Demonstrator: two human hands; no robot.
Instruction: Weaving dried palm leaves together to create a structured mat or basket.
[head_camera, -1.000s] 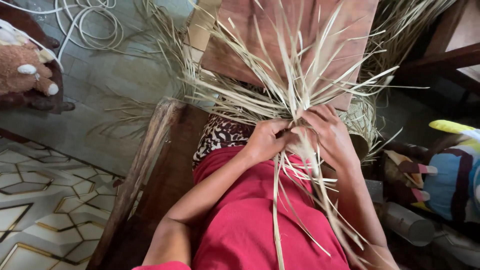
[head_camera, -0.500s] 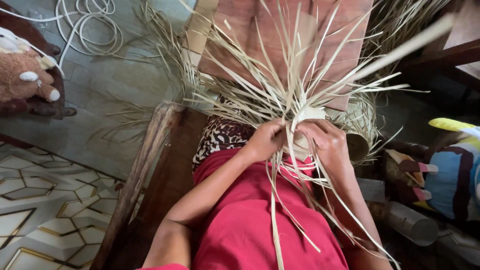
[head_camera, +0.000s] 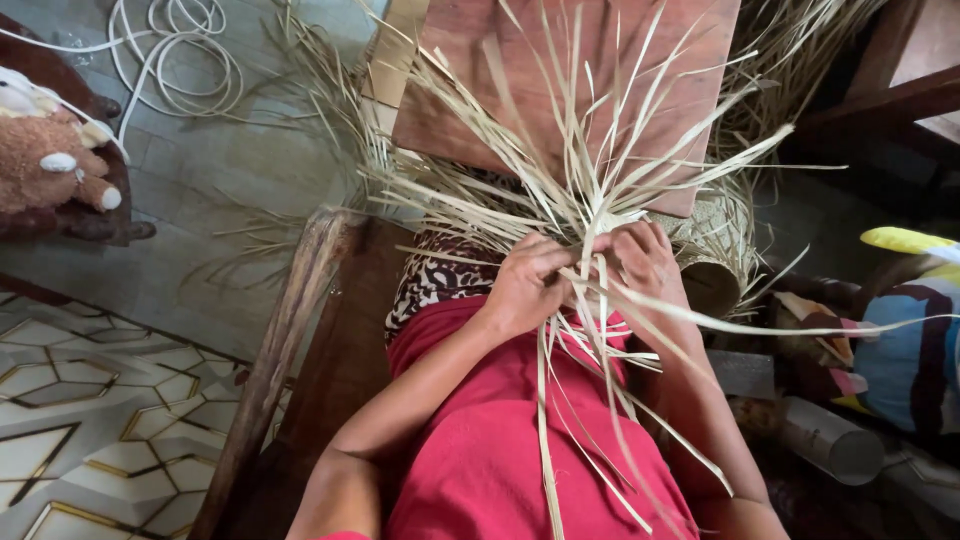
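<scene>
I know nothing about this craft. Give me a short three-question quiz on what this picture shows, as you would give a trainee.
1. True or false: both hands touch the pale straw strips.
2. What lies under the fanned strips? A) a brown wooden board B) a glass bowl C) a blue towel
3. What colour is the cloth over the lap?

Key
1. True: the left hand and right hand meet at the bundle.
2. A
3. Red

The straw strips (head_camera: 590, 200) fan out over the wooden board (head_camera: 590, 70), ahead of both hands. A coiled cord (head_camera: 175, 50) lies far left; what seems a woven piece (head_camera: 715, 240) sits right.
</scene>
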